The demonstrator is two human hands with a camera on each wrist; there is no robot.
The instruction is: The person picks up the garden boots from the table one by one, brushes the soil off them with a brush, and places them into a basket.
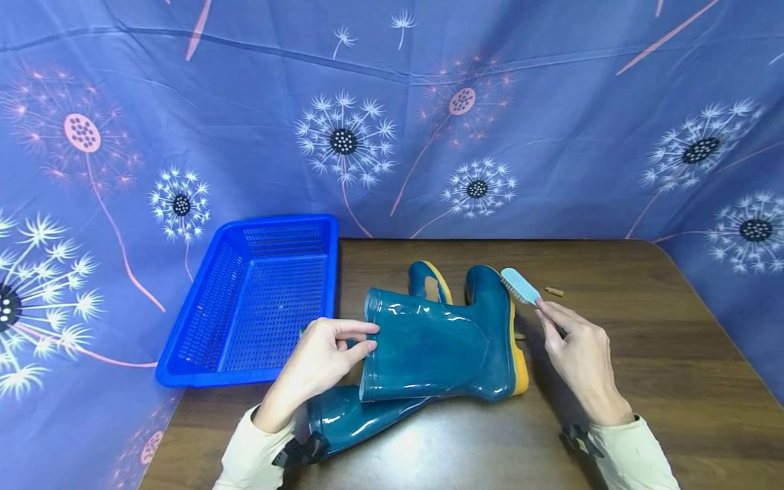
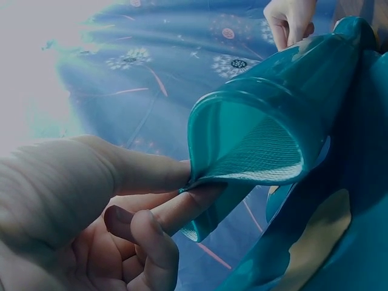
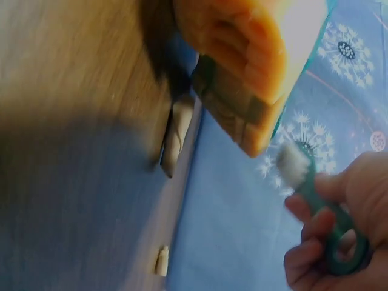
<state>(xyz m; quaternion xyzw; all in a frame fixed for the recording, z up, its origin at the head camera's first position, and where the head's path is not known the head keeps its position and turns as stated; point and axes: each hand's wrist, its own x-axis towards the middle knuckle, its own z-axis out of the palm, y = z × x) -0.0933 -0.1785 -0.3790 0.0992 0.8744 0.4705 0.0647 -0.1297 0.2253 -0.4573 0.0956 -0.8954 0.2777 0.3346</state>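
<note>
A glossy teal rain boot (image 1: 441, 347) with a yellow sole (image 1: 518, 367) lies on its side. My left hand (image 1: 327, 354) pinches the rim of its shaft (image 2: 248, 139) between thumb and fingers. My right hand (image 1: 576, 350) grips the handle of a light blue brush (image 1: 519, 284). Its pale bristles (image 3: 292, 165) are close by the sole near the toe; whether they touch is unclear. A second teal boot (image 1: 361, 415) lies partly hidden under the first, a tan patch (image 1: 431, 289) showing near its toe.
A blue plastic basket (image 1: 248, 376) with slotted sides stands on the left of the brown wooden table (image 1: 661, 367). One small tan piece (image 1: 554, 291) lies beyond the brush; another (image 1: 519, 336) sits by the sole. Blue dandelion-print cloth (image 1: 392, 136) hangs behind.
</note>
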